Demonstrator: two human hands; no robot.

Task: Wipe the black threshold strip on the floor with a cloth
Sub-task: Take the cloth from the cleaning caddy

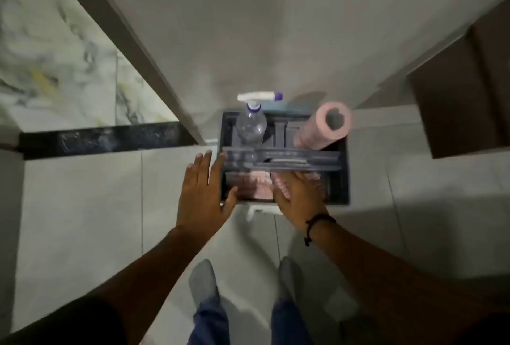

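Observation:
The black threshold strip [105, 139] runs across the floor at the left, between marble tiles and grey tiles. A dark caddy [343, 173] stands on the floor to its right. A pink cloth [255, 184] lies in the caddy's near compartment. My right hand [299, 197] reaches into that compartment and rests on the cloth, fingers spread; a grip cannot be made out. My left hand [202, 190] lies flat against the caddy's left edge, fingers apart, holding nothing.
In the caddy's far side stand a clear spray bottle [252, 124] and a pink roll [324, 128]. A door edge [132, 41] slants down to the threshold's right end. A brown box [463, 99] sits at the right. My feet [202, 282] are below.

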